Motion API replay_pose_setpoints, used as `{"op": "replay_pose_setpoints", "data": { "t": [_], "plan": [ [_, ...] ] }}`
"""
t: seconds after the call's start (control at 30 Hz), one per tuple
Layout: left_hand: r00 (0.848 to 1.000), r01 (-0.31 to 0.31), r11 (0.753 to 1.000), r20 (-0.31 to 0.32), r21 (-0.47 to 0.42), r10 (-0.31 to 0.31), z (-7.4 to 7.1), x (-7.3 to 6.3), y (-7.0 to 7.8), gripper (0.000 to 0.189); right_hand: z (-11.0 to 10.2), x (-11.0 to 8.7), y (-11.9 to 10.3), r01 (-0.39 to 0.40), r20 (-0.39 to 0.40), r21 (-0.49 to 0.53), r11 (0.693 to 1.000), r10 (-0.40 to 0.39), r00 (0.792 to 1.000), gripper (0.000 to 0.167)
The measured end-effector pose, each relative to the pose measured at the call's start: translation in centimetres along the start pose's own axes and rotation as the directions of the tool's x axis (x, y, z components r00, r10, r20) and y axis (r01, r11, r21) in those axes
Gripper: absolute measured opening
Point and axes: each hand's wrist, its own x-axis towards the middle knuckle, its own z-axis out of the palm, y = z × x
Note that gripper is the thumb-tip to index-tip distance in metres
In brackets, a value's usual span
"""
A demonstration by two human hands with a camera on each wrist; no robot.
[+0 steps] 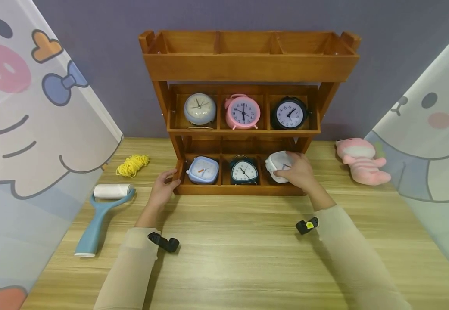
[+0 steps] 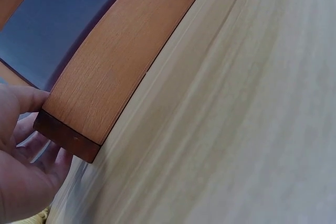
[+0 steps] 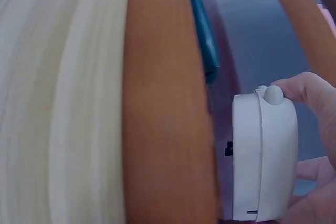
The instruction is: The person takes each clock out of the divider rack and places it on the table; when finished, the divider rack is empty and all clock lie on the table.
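Note:
A brown wooden shelf rack (image 1: 247, 69) stands at the back of the table, with alarm clocks in its two lower tiers. My right hand (image 1: 299, 172) holds a white alarm clock (image 1: 278, 163) at the bottom tier's right compartment. In the right wrist view that clock (image 3: 265, 156) appears side-on behind the front board, thumb and fingers around it. At the rack's lower left corner, my left hand (image 1: 164, 189) grips the end of the bottom tier (image 2: 105, 77), thumb on one side and fingers on the other. Beside the white clock sits a dark green alarm clock (image 1: 244, 171); a light blue alarm clock (image 1: 203, 170) occupies the left compartment.
The middle tier holds a grey-blue clock (image 1: 200, 109), a pink clock (image 1: 243, 113) and a black clock (image 1: 289, 113). Yellow cord (image 1: 132, 165) and a blue-handled lint roller (image 1: 99, 215) lie at left. A pink plush toy (image 1: 362, 161) lies at right.

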Motion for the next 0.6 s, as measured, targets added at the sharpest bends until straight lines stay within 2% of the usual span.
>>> {"op": "replay_pose_setpoints", "data": {
  "t": [0.17,0.37,0.6],
  "plan": [
    [1.0,0.005,1.0,0.007,-0.001,-0.005,-0.1,0.1,0.0,0.047,-2.1,-1.3,-0.3,0.019,0.03,0.017,1.0,-0.02,0.999,0.082],
    [1.0,0.022,1.0,0.018,-0.013,-0.022,-0.1,0.0,0.0,0.047,-4.4,-3.1,0.7,0.033,0.054,0.07,0.997,-0.037,0.998,0.083],
    [0.999,0.034,0.999,0.021,-0.027,-0.033,-0.1,-0.2,0.3,0.049,-7.1,-4.3,3.0,-0.017,0.047,0.002,1.0,0.017,0.999,0.085]
  ]
}}
